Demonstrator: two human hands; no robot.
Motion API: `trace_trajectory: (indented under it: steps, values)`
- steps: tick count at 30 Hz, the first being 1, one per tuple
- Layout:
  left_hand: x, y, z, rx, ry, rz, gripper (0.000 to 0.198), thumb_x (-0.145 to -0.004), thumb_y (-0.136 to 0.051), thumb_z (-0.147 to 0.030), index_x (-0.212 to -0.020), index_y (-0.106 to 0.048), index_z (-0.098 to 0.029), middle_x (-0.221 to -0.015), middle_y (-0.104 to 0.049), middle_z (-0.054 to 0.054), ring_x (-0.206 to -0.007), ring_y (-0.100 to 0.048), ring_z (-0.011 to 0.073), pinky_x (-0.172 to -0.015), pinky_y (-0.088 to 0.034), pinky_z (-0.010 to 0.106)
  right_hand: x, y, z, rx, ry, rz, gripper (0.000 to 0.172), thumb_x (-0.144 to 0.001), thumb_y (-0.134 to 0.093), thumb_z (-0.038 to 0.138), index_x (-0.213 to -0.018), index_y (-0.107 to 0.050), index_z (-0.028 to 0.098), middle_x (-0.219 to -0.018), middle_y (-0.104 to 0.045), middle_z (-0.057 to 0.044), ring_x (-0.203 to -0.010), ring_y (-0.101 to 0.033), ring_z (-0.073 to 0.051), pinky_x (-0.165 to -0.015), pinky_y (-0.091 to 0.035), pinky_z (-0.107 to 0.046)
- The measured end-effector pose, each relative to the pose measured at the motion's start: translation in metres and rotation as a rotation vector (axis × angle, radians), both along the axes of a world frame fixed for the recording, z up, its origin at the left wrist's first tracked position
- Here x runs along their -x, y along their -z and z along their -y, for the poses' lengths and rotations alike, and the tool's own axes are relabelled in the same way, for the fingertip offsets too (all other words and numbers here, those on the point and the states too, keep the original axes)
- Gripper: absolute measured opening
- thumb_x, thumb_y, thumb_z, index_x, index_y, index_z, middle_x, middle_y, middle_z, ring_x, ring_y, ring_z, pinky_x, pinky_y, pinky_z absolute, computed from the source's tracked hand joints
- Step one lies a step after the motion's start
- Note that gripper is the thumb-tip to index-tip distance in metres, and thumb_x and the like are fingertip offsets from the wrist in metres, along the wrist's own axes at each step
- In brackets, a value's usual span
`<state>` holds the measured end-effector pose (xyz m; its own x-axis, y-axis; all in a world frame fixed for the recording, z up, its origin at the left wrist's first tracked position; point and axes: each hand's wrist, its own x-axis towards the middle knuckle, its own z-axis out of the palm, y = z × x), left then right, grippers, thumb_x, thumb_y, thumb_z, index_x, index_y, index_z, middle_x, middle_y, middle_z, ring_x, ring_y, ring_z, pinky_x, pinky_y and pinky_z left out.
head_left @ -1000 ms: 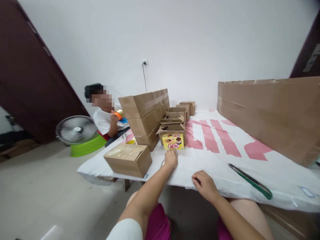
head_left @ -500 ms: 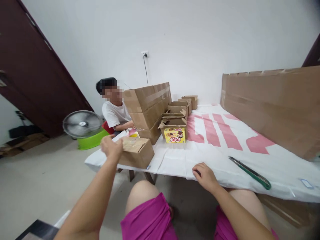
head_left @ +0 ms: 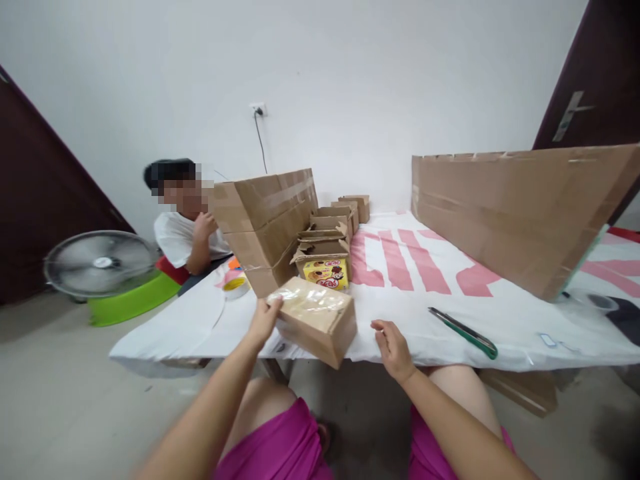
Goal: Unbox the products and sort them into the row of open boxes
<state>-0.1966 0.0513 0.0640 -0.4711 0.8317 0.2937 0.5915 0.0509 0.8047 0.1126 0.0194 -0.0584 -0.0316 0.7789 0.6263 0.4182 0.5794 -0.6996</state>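
While the left hand (head_left: pixel 263 320) grips it, one sealed box (head_left: pixel 320 320) overhangs the near edge of the counter (head_left: pixel 170 327).
Plain brown, it has glossy tape across its top. Left fingers curl on its left end, and the right hand (head_left: pixel 393 343) is spread open just right of it. Four open cartons (head_left: pixel 323 250) stand in a row behind; one cutter (head_left: pixel 465 333) lies right.

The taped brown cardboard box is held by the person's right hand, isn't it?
No. The head view shows the left hand gripping the taped brown cardboard box; the right hand is open beside it, not touching.
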Motion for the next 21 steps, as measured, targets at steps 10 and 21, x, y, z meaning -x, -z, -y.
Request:
trace_trajectory:
  steps: [10,21]
  values:
    - [-0.118,0.033,0.013,-0.047,0.264,0.063,0.035,-0.086,-0.038,-0.058,-0.073,-0.041,-0.025,-0.067,-0.056,0.003,-0.071,-0.059,0.0262,-0.069,-0.043,0.037,-0.049,0.001,-0.014,0.077,0.308,-0.406,0.056,-0.097,-0.020,0.051,-0.121,-0.056,0.015,-0.120,-0.063,-0.014,-0.113,-0.056,-0.024,-0.098,-0.043,-0.044]
    - [-0.127,0.062,0.020,-0.454,0.493,0.398,0.048,-0.088,-0.045,-0.044,-0.129,-0.042,-0.020,-0.137,-0.047,0.010,-0.130,-0.042,0.0245,-0.110,-0.031,0.038,-0.055,0.007,-0.014,0.123,0.175,-0.505,0.054,-0.093,-0.034,0.054,-0.127,-0.056,0.019,-0.132,-0.058,-0.011,-0.126,-0.049,-0.027,-0.107,-0.034,-0.046]
